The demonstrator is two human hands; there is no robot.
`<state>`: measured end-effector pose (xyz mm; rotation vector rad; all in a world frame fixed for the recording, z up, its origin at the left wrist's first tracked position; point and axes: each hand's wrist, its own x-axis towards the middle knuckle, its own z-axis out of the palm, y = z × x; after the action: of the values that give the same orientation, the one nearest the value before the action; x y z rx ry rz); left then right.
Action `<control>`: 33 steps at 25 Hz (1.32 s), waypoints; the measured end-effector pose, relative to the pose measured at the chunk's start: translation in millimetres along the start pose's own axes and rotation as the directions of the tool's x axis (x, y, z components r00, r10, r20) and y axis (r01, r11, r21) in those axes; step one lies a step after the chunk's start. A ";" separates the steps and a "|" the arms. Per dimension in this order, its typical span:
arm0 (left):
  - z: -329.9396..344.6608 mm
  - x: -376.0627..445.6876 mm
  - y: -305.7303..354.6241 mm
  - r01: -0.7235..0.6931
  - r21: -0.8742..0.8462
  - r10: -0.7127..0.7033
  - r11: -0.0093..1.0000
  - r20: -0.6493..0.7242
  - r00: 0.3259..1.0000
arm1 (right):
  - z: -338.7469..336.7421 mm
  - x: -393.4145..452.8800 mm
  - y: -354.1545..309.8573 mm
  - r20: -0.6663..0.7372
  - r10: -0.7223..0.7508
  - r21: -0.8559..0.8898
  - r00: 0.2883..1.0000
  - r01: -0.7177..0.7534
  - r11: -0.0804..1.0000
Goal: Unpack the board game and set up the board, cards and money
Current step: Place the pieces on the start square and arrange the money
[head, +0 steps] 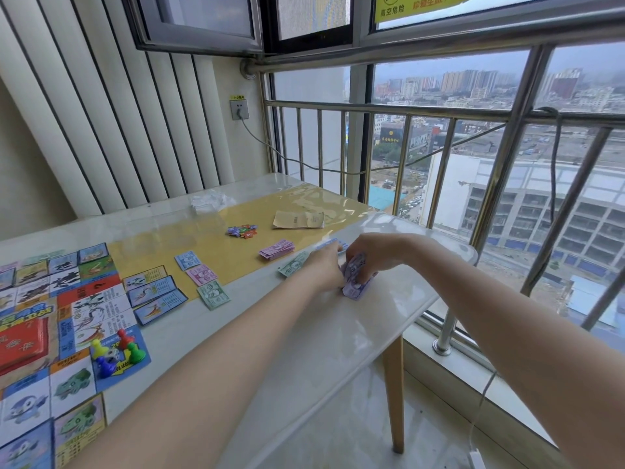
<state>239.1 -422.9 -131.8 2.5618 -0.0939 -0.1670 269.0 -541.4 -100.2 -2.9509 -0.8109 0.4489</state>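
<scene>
glossy white table (338, 333) by railed window (439, 110) | right hand (375, 255) fingers grasp purple notes (355, 282) | left hand (326, 265) fingers unclear

Bare glossy white worktop (324, 336) lies open nearside of the pink banknote stack (276, 249); steel railing (449, 113) blocks beyond.

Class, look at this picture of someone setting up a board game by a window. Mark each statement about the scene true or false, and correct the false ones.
1. The right hand grips a wad of purple play money. True.
2. The four pawns stand on the yellow mat. False: they stand on a corner of the game board.
3. A pink stack of notes lies on the table beyond the hands. True.
4. The board lies to the right of both hands. False: it lies to their left.
5. The left hand is raised off the table, holding a pawn. False: it is low at the table beside the purple money.
</scene>
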 end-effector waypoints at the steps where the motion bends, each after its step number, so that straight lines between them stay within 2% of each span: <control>1: 0.3 -0.4 -2.2 -0.002 -0.015 0.002 1.000 0.005 1.000 | -0.4 -1.4 -0.6 0.002 0.003 0.007 1.000 -0.003 1.000; 4: -8.6 -3.3 -13.1 0.003 -0.228 0.003 0.974 0.026 1.000 | -2.7 -4.8 -1.6 -0.011 0.021 0.154 1.000 -0.019 0.988; 8: -30.3 -17.1 -25.2 0.104 -0.526 -0.098 0.844 0.040 0.994 | -10.8 -6.5 -8.6 -0.063 0.030 0.415 0.998 -0.001 0.910; 9: -34.3 -20.6 -27.0 0.128 -0.624 -0.133 0.770 0.039 0.990 | -12.6 -5.5 -12.7 -0.091 0.028 0.489 0.995 0.020 0.872; 10: -39.1 -23.6 -28.0 0.146 -0.741 -0.166 0.655 0.047 0.985 | -13.4 -2.9 -16.4 -0.135 0.030 0.577 0.990 0.054 0.815; 11: -44.7 -25.8 -28.5 0.148 -0.853 -0.188 0.501 0.059 0.980 | -14.0 1.1 -21.3 -0.194 0.044 0.678 0.980 0.101 0.728; 13: -58.1 -31.1 -28.9 0.098 -0.976 -0.194 0.196 0.059 0.979 | -14.5 11.3 -36.0 -0.316 0.120 0.845 0.941 0.222 0.487; 15: -70.2 -35.2 -30.8 -0.003 -0.999 -0.211 0.054 -0.015 0.977 | -15.1 25.7 -58.1 -0.390 0.206 0.907 0.897 0.336 0.252; 17: -79.3 -37.2 -34.4 -0.126 -0.991 -0.270 -0.035 -0.112 0.956 | -13.7 43.0 -85.0 -0.419 0.228 0.908 0.879 0.404 0.112; 18: -83.0 -37.9 -38.2 -0.171 -0.984 -0.312 -0.055 -0.146 0.939 | -11.7 51.6 -97.9 -0.430 0.212 0.903 0.878 0.419 0.096; 21: -98.0 -44.7 -56.2 -0.198 -0.980 -0.410 0.019 -0.188 0.892 | -5.8 68.8 -135.9 -0.455 0.161 0.886 0.876 0.429 0.174; 24: -112.4 -54.5 -74.1 -0.146 -0.988 -0.395 0.043 -0.151 0.906 | -7.0 77.5 -167.3 -0.470 0.146 0.879 0.870 0.448 0.161; 25: -118.7 -57.5 -81.2 -0.140 -0.990 -0.376 0.034 -0.143 0.916 | -9.0 81.4 -175.6 -0.506 0.145 0.854 0.850 0.469 0.226; 26: -126.4 -59.8 -90.5 -0.136 -0.990 -0.367 0.034 -0.139 0.920 | -11.9 86.8 -182.5 -0.552 0.132 0.804 0.823 0.485 0.344; 27: -135.4 -62.5 -101.5 -0.129 -0.990 -0.369 0.050 -0.138 0.919 | -15.7 91.4 -189.6 -0.591 0.097 0.745 0.801 0.495 0.447; 28: -144.3 -65.9 -113.0 -0.116 -0.990 -0.376 0.080 -0.138 0.916 | -19.8 96.1 -194.6 -0.603 0.065 0.706 0.795 0.494 0.507; 30: -160.4 -74.3 -135.9 -0.077 -0.985 -0.361 0.154 -0.129 0.924 | -27.7 103.2 -203.1 -0.554 0.015 0.734 0.833 0.479 0.482; 33: -165.5 -83.4 -157.8 0.031 -0.952 -0.360 0.304 -0.085 0.929 | -30.2 108.2 -203.7 -0.386 -0.060 0.856 0.921 0.382 0.350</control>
<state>184.6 -193.4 -71.7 1.3223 0.3598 0.0691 266.1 -310.2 -74.9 -1.7188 -0.5975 0.2788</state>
